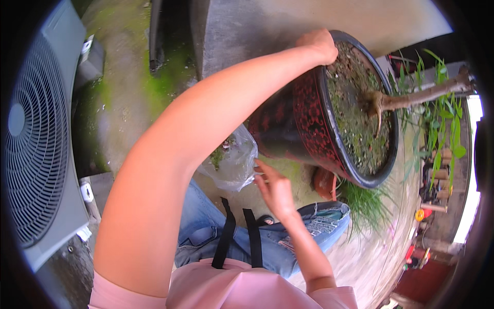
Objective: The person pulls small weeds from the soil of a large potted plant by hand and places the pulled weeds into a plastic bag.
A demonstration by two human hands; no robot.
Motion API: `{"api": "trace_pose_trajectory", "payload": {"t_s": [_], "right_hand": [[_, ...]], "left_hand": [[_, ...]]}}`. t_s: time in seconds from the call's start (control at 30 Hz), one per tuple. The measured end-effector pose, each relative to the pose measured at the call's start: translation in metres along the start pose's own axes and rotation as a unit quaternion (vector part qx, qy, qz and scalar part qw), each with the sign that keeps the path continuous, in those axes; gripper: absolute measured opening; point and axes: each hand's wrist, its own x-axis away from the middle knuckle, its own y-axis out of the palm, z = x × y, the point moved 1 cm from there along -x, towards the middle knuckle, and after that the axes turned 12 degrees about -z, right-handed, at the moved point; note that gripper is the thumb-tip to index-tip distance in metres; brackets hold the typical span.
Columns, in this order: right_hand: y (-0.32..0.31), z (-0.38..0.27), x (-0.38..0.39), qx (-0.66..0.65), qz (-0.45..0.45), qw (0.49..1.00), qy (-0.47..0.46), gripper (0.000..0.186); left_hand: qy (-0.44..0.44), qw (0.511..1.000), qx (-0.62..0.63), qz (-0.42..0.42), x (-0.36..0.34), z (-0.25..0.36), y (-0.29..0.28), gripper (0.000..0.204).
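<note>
My left hand (319, 45) is closed over the far rim of a large dark plant pot (303, 116) with a red floral pattern. The pot leans toward the right, so its soil (355, 118) with small green growth faces that way. From the soil a bare woody trunk (422, 92) sticks out sideways. Below the pot, my right hand (277, 191) has its fingers stretched and apart at the edge of a clear plastic bag (234, 167). Inside the bag lie some green weeds (218, 157). My left forearm hides part of the bag.
An outdoor fan unit (38, 129) stands along the left. A pale wall block (247, 31) rises behind the pot. Beside the pot's base are a small terracotta pot (325, 184) and a grassy plant (363, 206). Mossy concrete (123, 77) spreads between fan unit and wall.
</note>
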Motion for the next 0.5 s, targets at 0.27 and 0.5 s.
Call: {"api": "trace_pose_trajectory", "payload": {"t_s": [0.27, 0.5], "right_hand": [[-0.159, -0.085, 0.084, 0.213, 0.169, 0.962, 0.009, 0.013], [-0.314, -0.018, 0.082, 0.263, 0.221, 0.937, 0.057, 0.012]], "left_hand": [[-0.027, 0.999, -0.003, 0.02, -0.012, -0.013, 0.008, 0.038], [0.149, 0.986, 0.071, 0.003, -0.024, -0.037, 0.005, 0.042]]}}
